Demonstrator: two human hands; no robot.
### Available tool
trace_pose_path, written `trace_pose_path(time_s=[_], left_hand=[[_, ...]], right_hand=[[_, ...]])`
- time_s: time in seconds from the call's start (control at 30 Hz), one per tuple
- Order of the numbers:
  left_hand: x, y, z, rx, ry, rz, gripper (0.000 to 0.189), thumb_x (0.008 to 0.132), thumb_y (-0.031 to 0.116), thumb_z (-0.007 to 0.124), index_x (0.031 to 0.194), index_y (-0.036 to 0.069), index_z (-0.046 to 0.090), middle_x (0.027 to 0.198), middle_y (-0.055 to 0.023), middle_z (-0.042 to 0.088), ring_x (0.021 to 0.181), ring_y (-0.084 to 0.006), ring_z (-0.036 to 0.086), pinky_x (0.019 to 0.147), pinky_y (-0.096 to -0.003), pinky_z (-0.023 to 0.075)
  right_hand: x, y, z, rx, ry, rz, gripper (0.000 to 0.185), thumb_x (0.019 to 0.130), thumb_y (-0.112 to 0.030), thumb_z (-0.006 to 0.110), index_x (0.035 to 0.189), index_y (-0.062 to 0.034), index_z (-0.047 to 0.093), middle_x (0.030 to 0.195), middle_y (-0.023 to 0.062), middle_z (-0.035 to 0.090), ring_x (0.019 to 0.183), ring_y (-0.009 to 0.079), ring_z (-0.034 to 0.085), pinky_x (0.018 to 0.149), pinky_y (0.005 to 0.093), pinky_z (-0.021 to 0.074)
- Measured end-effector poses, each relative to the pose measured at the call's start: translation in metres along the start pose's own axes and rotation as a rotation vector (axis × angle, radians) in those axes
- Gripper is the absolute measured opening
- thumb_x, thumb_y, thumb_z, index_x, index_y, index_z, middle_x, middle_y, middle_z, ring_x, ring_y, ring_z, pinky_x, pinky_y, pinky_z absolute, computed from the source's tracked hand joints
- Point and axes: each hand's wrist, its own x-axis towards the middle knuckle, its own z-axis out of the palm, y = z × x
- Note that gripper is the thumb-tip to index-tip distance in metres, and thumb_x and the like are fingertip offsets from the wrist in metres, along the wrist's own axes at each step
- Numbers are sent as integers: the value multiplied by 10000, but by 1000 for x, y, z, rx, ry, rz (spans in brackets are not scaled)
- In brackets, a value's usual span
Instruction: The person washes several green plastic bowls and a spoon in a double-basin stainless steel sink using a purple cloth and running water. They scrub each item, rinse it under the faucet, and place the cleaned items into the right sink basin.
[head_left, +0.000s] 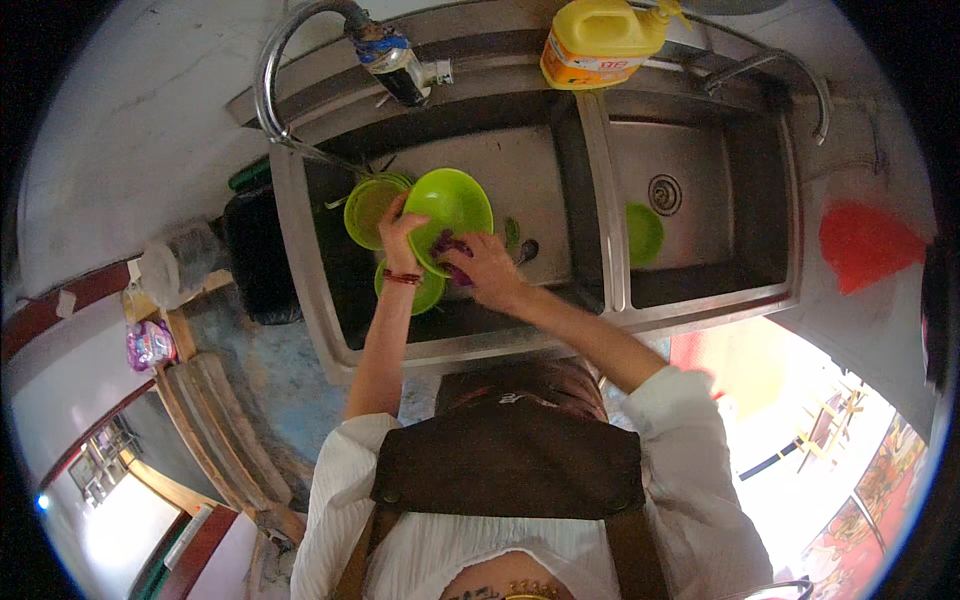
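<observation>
A bright green bowl (457, 196) is tilted over the left basin of a steel double sink (517, 150). My left hand (399, 234) grips its left rim. In my right hand (489, 271) is a purple cloth (448, 244), pressed against the inside of the bowl near its lower edge. Left of that bowl, more green bowls (367, 214) sit under the spout of the chrome faucet (268, 90). Another green bowl (426, 294) lies below my left hand, partly covered by the wrist. A dark spoon (529, 249) rests on the basin floor beside my right hand.
A yellow detergent bottle (600, 45) stands on the back rim, above the divider. The right basin holds a green bowl (643, 234) near the drain (665, 195). A second faucet (817, 105) curves over at right. Beyond the sink are a red plastic item (866, 244) and a black bin (259, 247).
</observation>
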Motion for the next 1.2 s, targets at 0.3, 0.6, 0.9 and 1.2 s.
trace_pose_path(time_s=[0.3,0.6,0.9,1.2], left_hand=[[13,-19,1,102,192,-177,492,872,440,491,1152,36,506,1133,-92,530,1014,-214,510,797,-345,448],[2,-4,25,-543,54,-249,485,930,439,331,1186,54,479,1206,-103,510,1091,-255,507,899,-428,446],[-15,-16,31,508,48,435,435,937,407,356,1113,30,484,998,-60,541,885,-155,515,747,-310,436],[-37,26,37,-430,126,-103,386,935,358,349,1065,38,521,1042,-95,563,932,-206,556,783,-335,459]], right_hand=[[20,21,-31,1635,369,578,324,765,-178,670,1027,-58,523,960,76,598,869,208,591,729,351,508],[18,43,-18,1263,527,887,385,792,-258,652,1070,-40,502,1033,78,554,867,215,584,720,352,506],[51,-30,-51,-234,539,-84,361,839,-327,533,1126,-109,553,1084,152,549,922,311,571,810,354,461],[78,54,-50,1583,57,384,338,892,-308,474,1126,-79,559,1089,40,576,975,173,550,825,313,449]])
